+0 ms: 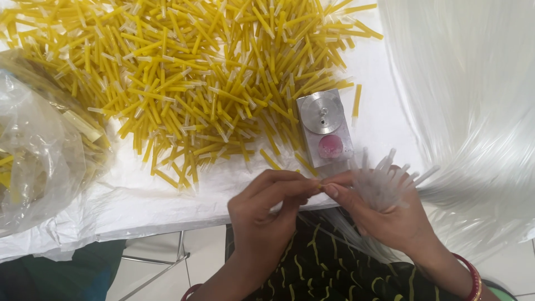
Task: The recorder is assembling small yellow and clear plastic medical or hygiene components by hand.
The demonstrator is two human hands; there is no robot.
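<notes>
Left hand pinched small yellow tube at fingertips, near table edge, close for fine fitting. Right hand gripped bundle of clear thin tubes, fanned upward so one could be singled out; thumb and forefinger met left fingertips at yellow piece. Metal block fixture with pink pad stood just beyond hands. Heap of yellow tubes lay far left; plastic bag at left edge.

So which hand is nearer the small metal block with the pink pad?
Right. The right hand, holding a bunch of clear tubes, sits just below the metal block, nearly touching its lower edge. The left hand is lower and further left of it.
</notes>
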